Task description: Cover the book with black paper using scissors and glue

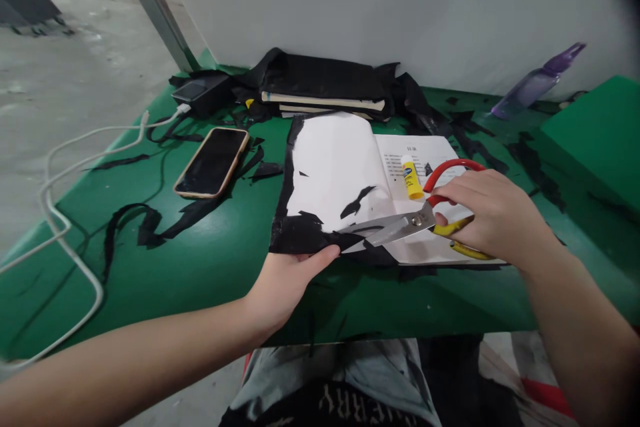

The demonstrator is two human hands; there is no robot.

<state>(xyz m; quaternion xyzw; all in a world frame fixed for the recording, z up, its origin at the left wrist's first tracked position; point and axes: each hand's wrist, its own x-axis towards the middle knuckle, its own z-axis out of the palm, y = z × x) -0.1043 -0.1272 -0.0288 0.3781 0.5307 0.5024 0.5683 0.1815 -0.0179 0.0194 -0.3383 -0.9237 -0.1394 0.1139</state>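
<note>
An opened book (330, 167) lies on the green table, black material (300, 235) folded over the edges of its blank left side. My left hand (295, 277) grips the book's lower edge, thumb on top and fingers underneath. In my right hand (493, 213) are scissors (407, 223) with one red and one yellow handle. Their blades are slightly parted, tips at the black material near my left thumb. A yellow glue stick (411, 178) with a white cap rests on the printed right page. Black scraps (357, 203) lie on the blank side.
A smartphone (213, 161) lies left of the book, near white cables (65, 233) and a black box-shaped device (203, 93). Behind stand stacked books under black cloth (325, 77). A purple bottle (530, 87) leans right, by a green panel (600, 137). Black strips (150, 227) litter the table.
</note>
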